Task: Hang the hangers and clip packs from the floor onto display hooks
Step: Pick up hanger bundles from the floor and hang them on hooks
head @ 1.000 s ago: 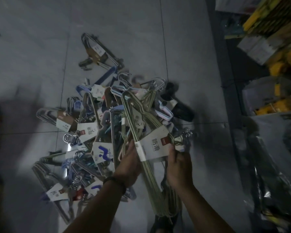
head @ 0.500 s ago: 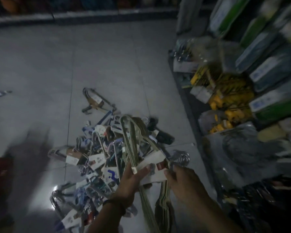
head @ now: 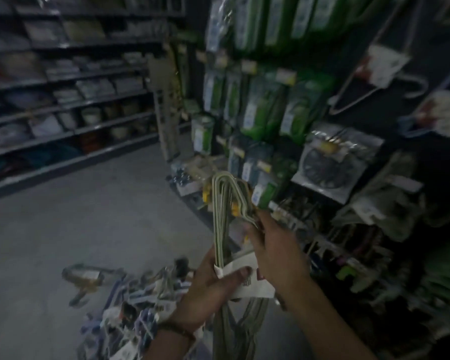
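A bundle of pale green wire hangers (head: 222, 209) with a white paper label (head: 252, 281) is held upright in front of me. My left hand (head: 213, 289) grips the bundle at the label, thumb across the paper. My right hand (head: 276, 253) holds the bundle higher up, its fingers by the bent hooks. Below on the floor lies the heap of hanger packs (head: 130, 302) with white tags. White hangers (head: 382, 81) with labels hang on the display at the upper right.
The display rack on the right carries green packaged goods (head: 265, 107) and a round black item in a clear bag (head: 330, 165). Dark shelving (head: 63, 105) with stacked goods runs along the far left. Grey tiled floor (head: 89, 216) lies between them.
My view has swung up from the floor heap to the display rack. Both hands have lifted the green hanger bundle off the heap and turned it upright.
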Tool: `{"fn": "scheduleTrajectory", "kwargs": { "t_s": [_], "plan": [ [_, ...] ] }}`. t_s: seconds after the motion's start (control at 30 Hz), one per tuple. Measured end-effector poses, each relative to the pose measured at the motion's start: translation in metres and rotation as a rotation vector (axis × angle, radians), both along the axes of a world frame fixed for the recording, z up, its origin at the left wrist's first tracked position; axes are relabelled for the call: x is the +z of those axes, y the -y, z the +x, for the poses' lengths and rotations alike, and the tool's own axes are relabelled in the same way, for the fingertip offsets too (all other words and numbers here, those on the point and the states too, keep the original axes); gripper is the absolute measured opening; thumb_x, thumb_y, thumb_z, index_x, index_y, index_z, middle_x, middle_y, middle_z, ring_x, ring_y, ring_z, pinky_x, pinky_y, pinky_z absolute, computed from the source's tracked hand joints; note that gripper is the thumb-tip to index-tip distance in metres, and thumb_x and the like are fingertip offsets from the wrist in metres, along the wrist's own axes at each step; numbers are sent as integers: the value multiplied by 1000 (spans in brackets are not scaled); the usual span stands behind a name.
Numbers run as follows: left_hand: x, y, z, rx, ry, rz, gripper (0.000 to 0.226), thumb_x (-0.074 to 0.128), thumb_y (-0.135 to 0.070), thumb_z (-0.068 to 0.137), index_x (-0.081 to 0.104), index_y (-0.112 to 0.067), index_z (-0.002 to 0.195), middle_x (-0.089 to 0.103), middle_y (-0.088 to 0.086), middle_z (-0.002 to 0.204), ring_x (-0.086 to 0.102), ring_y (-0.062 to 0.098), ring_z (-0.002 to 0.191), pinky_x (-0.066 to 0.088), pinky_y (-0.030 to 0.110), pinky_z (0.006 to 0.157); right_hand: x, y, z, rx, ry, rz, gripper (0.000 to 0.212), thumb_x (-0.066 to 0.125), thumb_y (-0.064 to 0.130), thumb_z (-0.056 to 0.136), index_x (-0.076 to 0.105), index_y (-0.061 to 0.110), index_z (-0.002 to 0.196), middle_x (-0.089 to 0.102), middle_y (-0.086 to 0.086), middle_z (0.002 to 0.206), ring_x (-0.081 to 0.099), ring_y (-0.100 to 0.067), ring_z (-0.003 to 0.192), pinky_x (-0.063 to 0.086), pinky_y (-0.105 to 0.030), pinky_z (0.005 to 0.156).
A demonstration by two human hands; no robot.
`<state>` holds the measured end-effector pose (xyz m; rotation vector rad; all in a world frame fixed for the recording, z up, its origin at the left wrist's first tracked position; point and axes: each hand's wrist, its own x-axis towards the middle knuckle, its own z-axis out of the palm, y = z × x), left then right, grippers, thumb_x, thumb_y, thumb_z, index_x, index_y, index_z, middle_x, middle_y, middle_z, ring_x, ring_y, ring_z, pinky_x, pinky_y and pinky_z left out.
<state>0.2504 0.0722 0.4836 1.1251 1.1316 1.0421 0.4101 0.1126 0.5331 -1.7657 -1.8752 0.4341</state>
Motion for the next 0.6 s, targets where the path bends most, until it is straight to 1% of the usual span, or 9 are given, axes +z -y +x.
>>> {"fn": "scheduleTrajectory", "kwargs": {
  "t_s": [0.07, 0.17, 0.2, 0.3, 0.37, 0.43, 0.5, 0.53, 0.6],
  "plan": [
    [36, 7, 27, -120, -33, 65, 53, 83, -20, 89, 61, -33, 135, 72, -19, 129, 68, 0, 118, 57, 17, 88, 33, 18, 27, -73, 14, 87, 63, 26, 71, 96, 50, 30, 136, 71, -8, 105, 69, -31, 90, 57, -41, 72],
    [73, 13, 72, -298, -47, 113, 61, 84, -26, 89, 58, -23, 144, 67, -4, 142, 66, 19, 128, 56, 37, 102, 72, 38, 75, -160, 142, 140, 40, 39, 51, 107, 56, 21, 128, 71, -10, 90, 68, -30, 77, 51, -37, 59],
    [83, 14, 89, -336, -35, 112, 62, 83, -34, 89, 59, -20, 144, 67, 1, 142, 65, 23, 129, 56, 42, 104, 81, 44, 94, -179, 217, 155, 33, 42, 44, 109, 57, 20, 126, 72, -9, 89, 69, -29, 77, 51, -36, 57],
    [121, 17, 151, -329, -44, 105, 70, 73, -79, 75, 70, -33, 127, 74, -3, 129, 69, 20, 122, 53, 53, 107, 108, 72, 163, -253, 347, 200, 16, 53, 22, 107, 58, 21, 122, 72, -6, 89, 69, -25, 73, 56, -36, 60],
    [147, 24, 204, -278, -26, 109, 75, 59, -87, 75, 76, -25, 115, 78, 6, 118, 73, 24, 109, 56, 50, 103, 125, 95, 213, -300, 340, 190, 22, 56, 15, 104, 53, 25, 123, 72, -2, 90, 61, -19, 62, 48, -30, 55],
    [170, 38, 261, -332, -74, 189, 82, 46, -82, 86, 78, -9, 106, 80, 10, 96, 77, 26, 93, 62, 41, 89, 134, 118, 264, -325, 450, 168, 33, 51, 9, 100, 53, 26, 129, 69, 2, 110, 62, -20, 67, 39, -27, 58],
    [188, 61, 314, -376, -115, 282, 68, 34, -71, 97, 79, -19, 101, 79, -9, 79, 75, 5, 78, 57, 17, 71, 137, 141, 320, -391, 444, 165, 38, 48, 11, 100, 52, 24, 135, 67, 4, 113, 61, -20, 69, 40, -29, 59],
    [192, 70, 338, -386, -112, 320, 59, 32, -66, 100, 77, -27, 97, 78, -16, 78, 73, -2, 76, 54, 11, 69, 138, 154, 346, -449, 419, 169, 37, 46, 13, 101, 51, 22, 137, 68, 4, 108, 58, -18, 67, 42, -29, 58],
    [196, 84, 384, -411, -137, 381, 48, 41, -62, 101, 76, -31, 88, 79, -13, 84, 75, 1, 81, 58, 16, 72, 146, 186, 392, -519, 348, 193, 27, 45, 21, 104, 54, 24, 130, 68, 6, 97, 58, -12, 68, 48, -28, 59]
  ]
}}
